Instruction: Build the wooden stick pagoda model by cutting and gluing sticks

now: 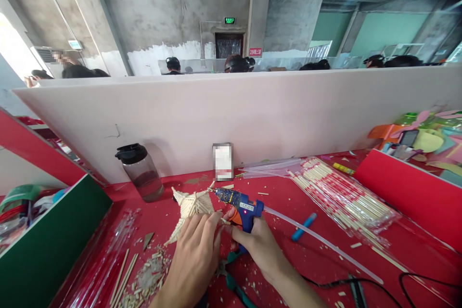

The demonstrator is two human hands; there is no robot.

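My right hand (256, 245) is wrapped around the grip of a blue hot glue gun (248, 209), its nozzle pointing left over a star shape built of pale wooden sticks (195, 204). A long clear glue stick (317, 236) trails from the gun's back. My left hand (197, 236) is closed beside the star's lower right, fingertips bent and partly hidden. A short wooden stick piece (225, 221) pokes out at those fingertips, close to my right thumb. Teal-handled pliers (231, 281) lie under and between my wrists.
Stick offcuts (147, 274) are heaped at front left. A water bottle (140, 173) stands by the white partition (187, 120). Bagged wooden sticks (335, 192), a blue marker (303, 227), a utility knife (357, 291) and a black cable (325, 281) lie right. Green (61, 245) and red (415, 192) boards flank the table.
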